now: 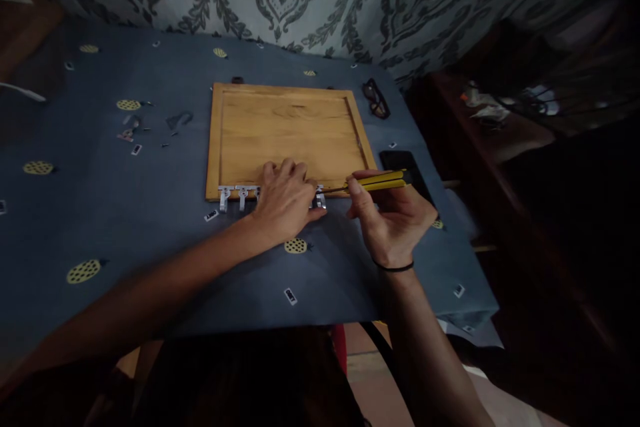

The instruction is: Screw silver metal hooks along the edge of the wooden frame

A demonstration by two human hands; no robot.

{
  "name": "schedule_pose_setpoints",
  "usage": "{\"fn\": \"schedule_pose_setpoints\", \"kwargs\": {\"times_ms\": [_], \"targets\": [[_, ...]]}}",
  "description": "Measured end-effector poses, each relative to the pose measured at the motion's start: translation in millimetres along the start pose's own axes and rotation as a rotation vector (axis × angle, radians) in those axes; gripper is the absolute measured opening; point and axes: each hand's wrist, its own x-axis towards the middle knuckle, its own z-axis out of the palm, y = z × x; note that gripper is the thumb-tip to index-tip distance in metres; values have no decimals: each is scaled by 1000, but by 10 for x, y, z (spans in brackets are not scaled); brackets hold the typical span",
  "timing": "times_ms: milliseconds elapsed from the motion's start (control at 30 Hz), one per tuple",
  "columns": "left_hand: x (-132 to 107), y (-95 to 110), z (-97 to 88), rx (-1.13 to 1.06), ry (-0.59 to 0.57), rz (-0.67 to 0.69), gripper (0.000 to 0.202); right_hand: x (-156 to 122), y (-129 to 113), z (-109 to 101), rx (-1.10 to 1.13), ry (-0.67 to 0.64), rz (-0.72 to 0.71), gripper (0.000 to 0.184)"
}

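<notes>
A wooden panel (285,127) with a raised frame lies flat on a blue cloth-covered table (125,213). Several silver metal hooks (233,195) are lined along its near edge. My left hand (284,200) rests palm down on that near edge, fingers pressed over the hooks in the middle. My right hand (387,220) grips a yellow-handled screwdriver (375,181), held nearly level, with its tip pointing left at a hook (320,199) beside my left hand's fingers.
A black phone (405,170) lies right of the panel, dark glasses (376,99) at its far right corner. Small screws and metal parts (145,130) are scattered on the left. A dark wooden side table (500,133) stands at the right. Patterned wallpaper is behind.
</notes>
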Motion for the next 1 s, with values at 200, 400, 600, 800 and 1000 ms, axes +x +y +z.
{"fn": "schedule_pose_setpoints", "kwargs": {"times_ms": [200,400,600,800,1000], "targets": [[9,-2,36,6,39,4,40,77,-14,23,-58,-7,-53,18],[7,-9,59,1,48,9,39,131,-117,-28,-24,11,18,21],[8,-12,53,-26,45,8,38,220,-113,-73,40,41,101,26],[11,-11,45,-36,29,8,39,210,17,-47,100,13,159,37],[18,-13,67,-43,37,13,35,157,83,27,159,77,183,44]]}}
